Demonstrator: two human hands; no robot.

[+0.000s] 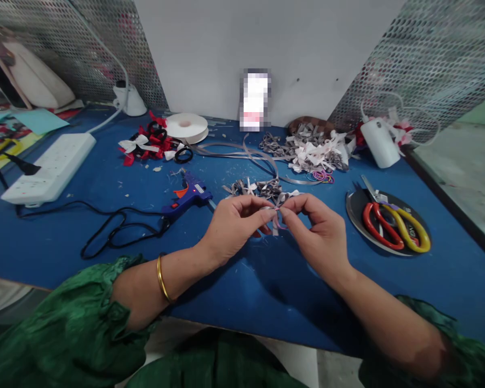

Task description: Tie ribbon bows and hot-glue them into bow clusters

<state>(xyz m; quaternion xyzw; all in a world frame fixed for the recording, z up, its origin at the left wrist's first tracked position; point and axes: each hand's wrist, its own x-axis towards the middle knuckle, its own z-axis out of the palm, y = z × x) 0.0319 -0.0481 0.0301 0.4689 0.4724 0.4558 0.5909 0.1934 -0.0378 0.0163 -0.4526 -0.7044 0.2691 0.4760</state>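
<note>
Over the middle of the blue table, my left hand (238,223) and my right hand (317,226) meet at the fingertips. Both pinch a small ribbon bow on a purple hair elastic (282,227); a short grey ribbon end hangs below, and my fingers cover most of it. Just behind my hands lies a small pile of grey and white ribbon bows (250,187). A blue hot glue gun (192,191) rests to the left, its nozzle close to my left hand.
Red and yellow scissors (396,223) lie on a black round disc (355,218) at right. Behind are a heap of grey and white bows (319,151), loose elastics (322,176), a ribbon spool (186,128) and red bows (145,143). A power strip (52,167) and black cord (117,210) occupy the left.
</note>
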